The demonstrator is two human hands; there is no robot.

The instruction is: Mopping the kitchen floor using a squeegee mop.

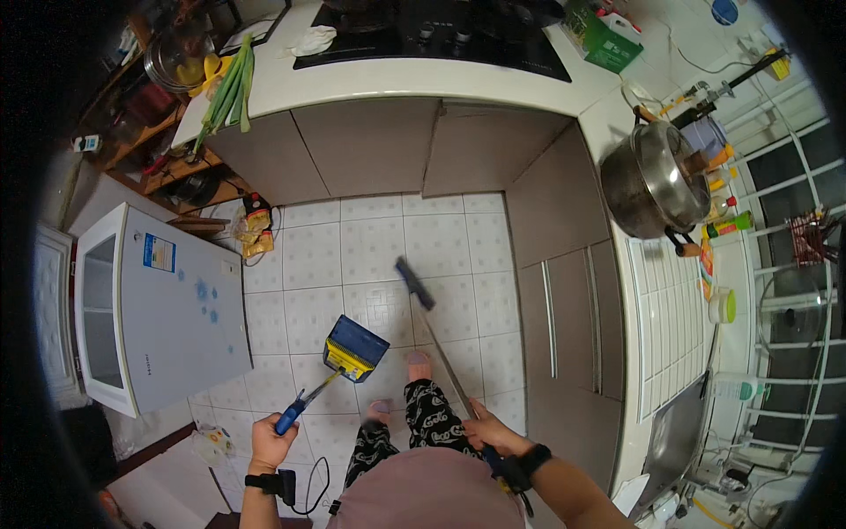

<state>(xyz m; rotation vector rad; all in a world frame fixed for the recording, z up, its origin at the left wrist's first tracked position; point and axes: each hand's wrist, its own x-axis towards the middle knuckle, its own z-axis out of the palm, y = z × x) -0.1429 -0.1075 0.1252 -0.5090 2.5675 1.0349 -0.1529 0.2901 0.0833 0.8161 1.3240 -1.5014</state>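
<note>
My left hand (269, 439) is wrapped around the blue handle of a long-handled dustpan (355, 348). Its dark blue pan with a yellow comb-toothed part rests on or just above the floor tiles, left of my feet. In my right hand (488, 428) is the pole of a broom (415, 284). The broom's narrow dark head is out in front of my right foot, slightly blurred, at or near the floor. Head and dustpan are apart. Both wrists wear black bands.
A white fridge (185, 311) with its door open stands at left. Packages (256, 228) lie on the floor beside wooden shelves (158, 165). Brown cabinets (370, 149) bound the floor ahead and right. Above them are scallions (231, 92), a gas hob (429, 40) and a steel pot (651, 178).
</note>
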